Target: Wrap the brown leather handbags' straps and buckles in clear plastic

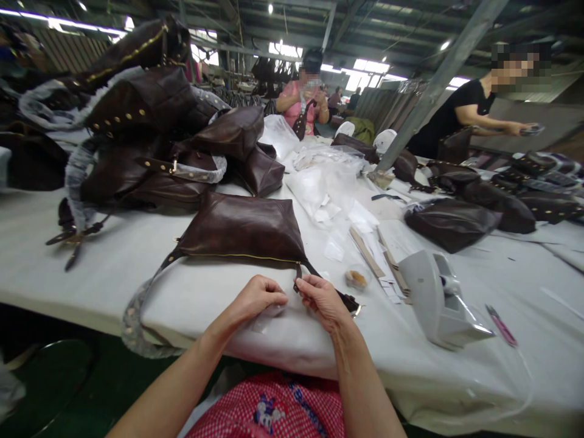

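A dark brown leather bag (244,228) lies flat on the white table (91,255) in front of me, its gold zipper along the near edge. My right hand (322,299) pinches the zipper pull at the bag's right end, close to the strap end (349,302). My left hand (255,299) is closed beside it on a small piece of clear wrapping. The bag's strap (137,304), wrapped in protective film, loops off the table's front edge at the left.
A heap of brown bags (150,121) fills the back left. A grey tape dispenser (435,298) and a pink tool (500,325) sit at the right, plastic bags and paper tags (328,182) in the middle. More bags lie at the right (449,222). Two people work beyond the table.
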`<state>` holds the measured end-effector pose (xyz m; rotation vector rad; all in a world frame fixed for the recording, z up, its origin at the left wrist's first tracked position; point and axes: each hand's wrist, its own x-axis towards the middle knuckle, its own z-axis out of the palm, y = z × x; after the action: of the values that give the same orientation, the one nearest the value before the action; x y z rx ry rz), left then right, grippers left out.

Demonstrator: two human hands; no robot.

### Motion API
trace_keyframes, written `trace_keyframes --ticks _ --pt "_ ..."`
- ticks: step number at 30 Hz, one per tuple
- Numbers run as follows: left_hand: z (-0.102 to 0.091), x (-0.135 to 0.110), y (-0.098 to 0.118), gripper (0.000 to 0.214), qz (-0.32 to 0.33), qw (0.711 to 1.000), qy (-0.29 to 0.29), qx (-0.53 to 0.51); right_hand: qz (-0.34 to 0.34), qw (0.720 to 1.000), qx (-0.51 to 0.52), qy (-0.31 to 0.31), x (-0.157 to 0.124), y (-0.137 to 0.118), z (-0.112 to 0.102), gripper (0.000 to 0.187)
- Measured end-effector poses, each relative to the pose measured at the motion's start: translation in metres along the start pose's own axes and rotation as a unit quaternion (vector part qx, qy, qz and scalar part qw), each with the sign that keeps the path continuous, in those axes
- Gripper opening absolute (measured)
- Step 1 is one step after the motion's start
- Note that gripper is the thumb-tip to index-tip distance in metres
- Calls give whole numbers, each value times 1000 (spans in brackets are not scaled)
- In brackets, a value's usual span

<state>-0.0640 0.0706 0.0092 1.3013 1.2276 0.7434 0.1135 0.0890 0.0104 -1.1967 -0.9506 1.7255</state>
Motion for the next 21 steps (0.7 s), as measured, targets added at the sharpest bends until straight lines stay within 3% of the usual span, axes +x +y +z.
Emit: trace_keyframes --ticks 11,17,21 --pt "0 4 -2 17 -9 1000 -6 14 -16 999 -39 -1 6 5 0 37" --pt "1 3 3 20 -4 999 3 47 -28 997 -67 27 -1 3 10 32" --pt "-1 20 -7 29 22 998 -5 63 -31 997 -58 50 6 3 14 24"
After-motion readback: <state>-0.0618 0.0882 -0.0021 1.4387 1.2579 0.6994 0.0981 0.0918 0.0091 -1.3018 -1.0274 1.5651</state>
